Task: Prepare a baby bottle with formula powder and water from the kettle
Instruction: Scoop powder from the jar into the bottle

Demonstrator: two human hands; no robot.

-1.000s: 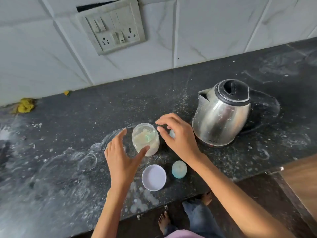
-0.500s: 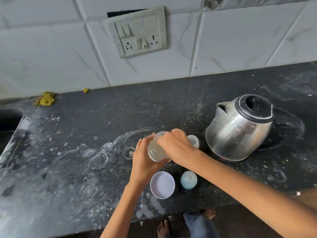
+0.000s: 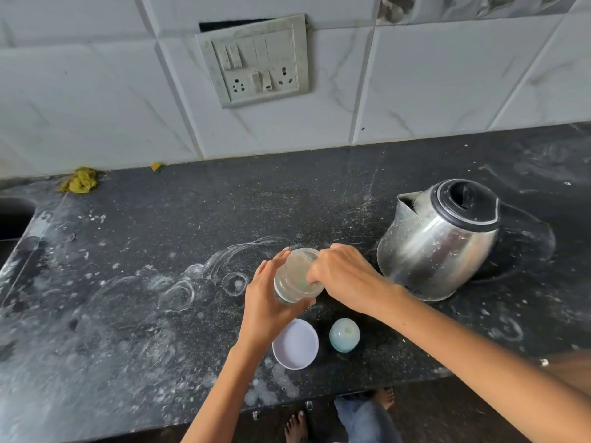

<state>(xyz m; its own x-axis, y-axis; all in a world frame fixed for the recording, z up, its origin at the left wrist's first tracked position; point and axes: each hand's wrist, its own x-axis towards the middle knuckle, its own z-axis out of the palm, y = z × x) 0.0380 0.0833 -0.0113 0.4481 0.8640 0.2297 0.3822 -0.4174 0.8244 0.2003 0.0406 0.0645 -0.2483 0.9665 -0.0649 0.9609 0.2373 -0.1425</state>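
My left hand point(image 3: 265, 305) grips a clear plastic jar of pale formula powder point(image 3: 292, 276) and holds it tilted over the black counter point(image 3: 160, 251). The fingers of my right hand point(image 3: 345, 276) curl into the jar's mouth and pinch a small green scoop point(image 3: 301, 284), which shows faintly through the jar wall. The jar's white lid point(image 3: 295, 343) lies upside down near the front edge, with a pale blue bottle cap point(image 3: 344, 334) next to it. The steel kettle point(image 3: 438, 244), its black lid closed, stands to the right. My right hand hides the baby bottle.
Powder smears and ring marks cover the counter. A yellow cloth point(image 3: 80, 180) lies at the back left by the wall. A sink edge point(image 3: 12, 215) shows at the far left. A switch plate with sockets point(image 3: 256, 59) hangs on the tiled wall.
My left hand closed around the jar and tipped it. My right hand moved from beside the jar into its mouth. The view shifted, so everything sits lower and further right.
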